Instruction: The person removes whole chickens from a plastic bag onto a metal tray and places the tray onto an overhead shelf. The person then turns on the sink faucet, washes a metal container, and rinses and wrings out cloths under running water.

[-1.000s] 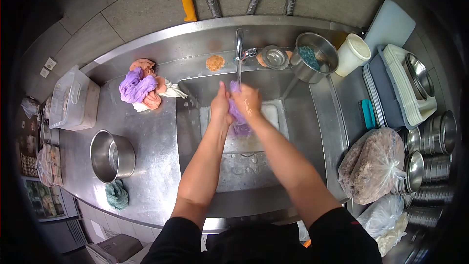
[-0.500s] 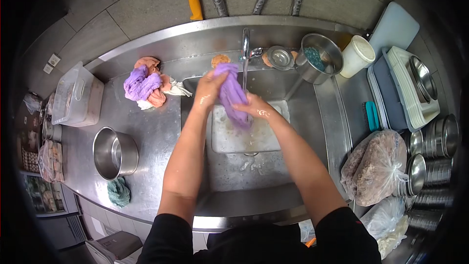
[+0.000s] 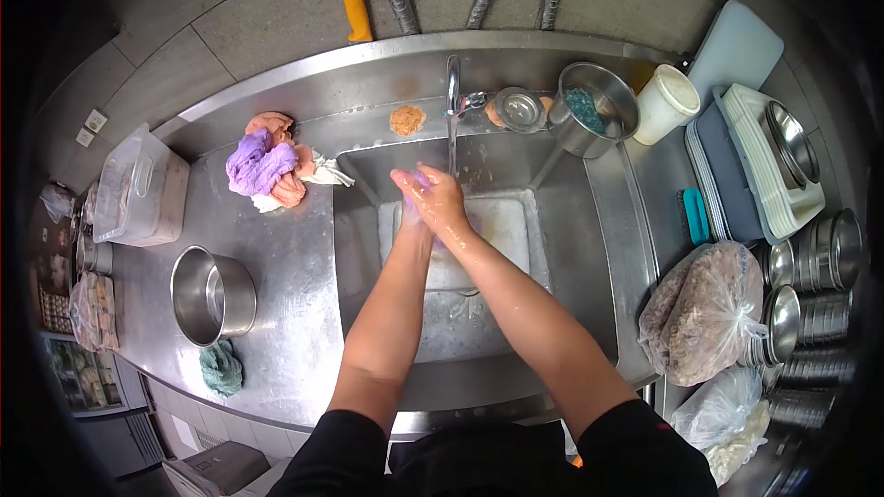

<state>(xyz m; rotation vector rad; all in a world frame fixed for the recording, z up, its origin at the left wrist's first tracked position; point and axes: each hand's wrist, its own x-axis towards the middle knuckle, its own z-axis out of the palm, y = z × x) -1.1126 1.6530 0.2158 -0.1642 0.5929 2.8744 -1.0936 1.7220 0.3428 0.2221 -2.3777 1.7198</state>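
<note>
Above the sink, my left hand and my right hand are pressed together around a bunched purple cloth. Most of the cloth is hidden by my fingers; bits of purple show between and below them. Both hands look wet. Just behind them the tap runs a thin stream of water. Beneath, a white rectangular tray or board lies in the sink. To the left, a heap of purple, orange and white cloths rests on the steel counter.
A steel pot and a green cloth sit on the left counter. Behind the sink are an orange scrubber and a pot with green stuff. At right are a teal brush, bagged food and stacked bowls.
My hands have come together, and the purple cloth that hung stretched between them is now bunched up inside them. My right hand has moved left and up. The view has shifted slightly.
</note>
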